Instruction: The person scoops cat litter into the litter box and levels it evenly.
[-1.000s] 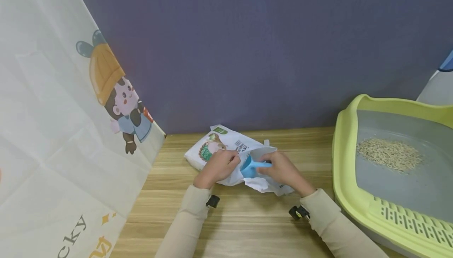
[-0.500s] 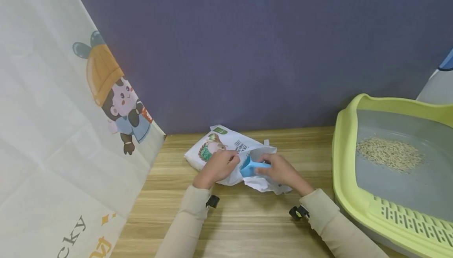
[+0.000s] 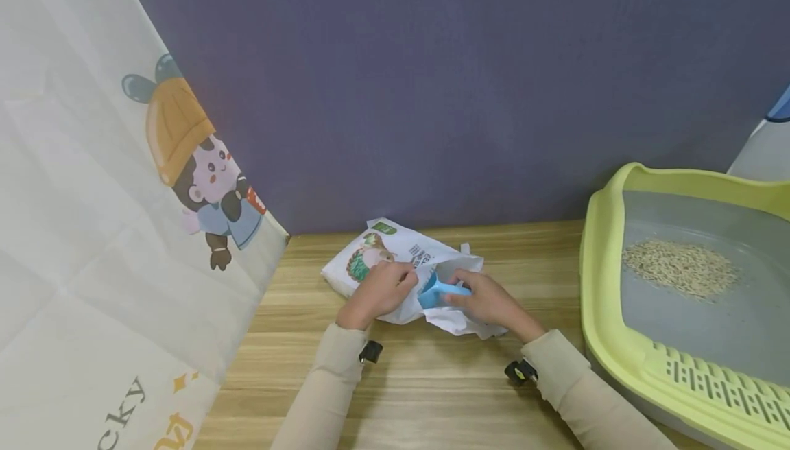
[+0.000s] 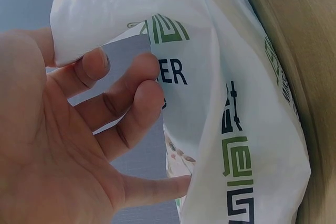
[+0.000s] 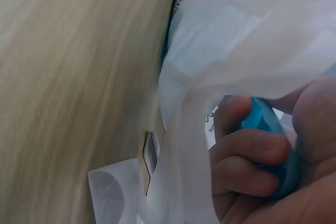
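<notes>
Pinched the edge of a white printed bag (image 3: 404,250) in the left hand (image 3: 381,289); gripped a blue scoop (image 3: 433,292) in the right hand (image 3: 487,296), within the bag's open mouth. Had the bag lying on a wood-grain tabletop (image 3: 444,388), left of a yellow-green tray (image 3: 596,285) containing pale pellets (image 3: 681,268).

scoop (image 3: 433,291): smooth plastic | bag (image 3: 420,247): creased plastic | tabletop (image 3: 438,388): grained wood
</notes>
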### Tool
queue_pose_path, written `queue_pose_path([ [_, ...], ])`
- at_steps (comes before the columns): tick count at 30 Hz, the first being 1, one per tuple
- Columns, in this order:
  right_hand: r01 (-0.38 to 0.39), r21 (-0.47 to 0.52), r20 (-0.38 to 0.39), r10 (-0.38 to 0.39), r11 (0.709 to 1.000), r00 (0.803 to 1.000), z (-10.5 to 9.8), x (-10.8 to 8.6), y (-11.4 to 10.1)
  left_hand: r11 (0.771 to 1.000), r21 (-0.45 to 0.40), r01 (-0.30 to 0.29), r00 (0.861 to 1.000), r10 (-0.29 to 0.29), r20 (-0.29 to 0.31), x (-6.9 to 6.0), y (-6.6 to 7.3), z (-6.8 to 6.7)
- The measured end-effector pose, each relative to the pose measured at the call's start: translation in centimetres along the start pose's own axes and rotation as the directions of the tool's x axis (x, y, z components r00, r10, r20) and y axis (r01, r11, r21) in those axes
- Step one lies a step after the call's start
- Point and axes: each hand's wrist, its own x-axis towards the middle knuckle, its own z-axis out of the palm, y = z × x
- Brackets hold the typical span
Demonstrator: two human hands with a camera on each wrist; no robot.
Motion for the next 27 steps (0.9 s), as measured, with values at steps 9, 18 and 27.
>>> queue_pose_path([
  [9,-0.026,-0.065,0.006,0.027,0.998,1.000,-0.06,-0.01,0.05,1.000,0.009,-0.007,1.000,0.007,-0.004,-0.11,-0.07,-0.01],
  [18,-0.069,-0.169,0.010,0.072,0.983,0.997,-0.29,-0.18,-0.07,1.000,0.005,-0.001,1.000,0.001,0.003,-0.12,-0.09,-0.06],
  [27,-0.136,-0.237,0.048,0.151,0.962,0.987,-0.84,-0.72,-0.38,1.000,-0.004,0.000,1.000,0.000,0.004,-0.07,-0.03,-0.11],
])
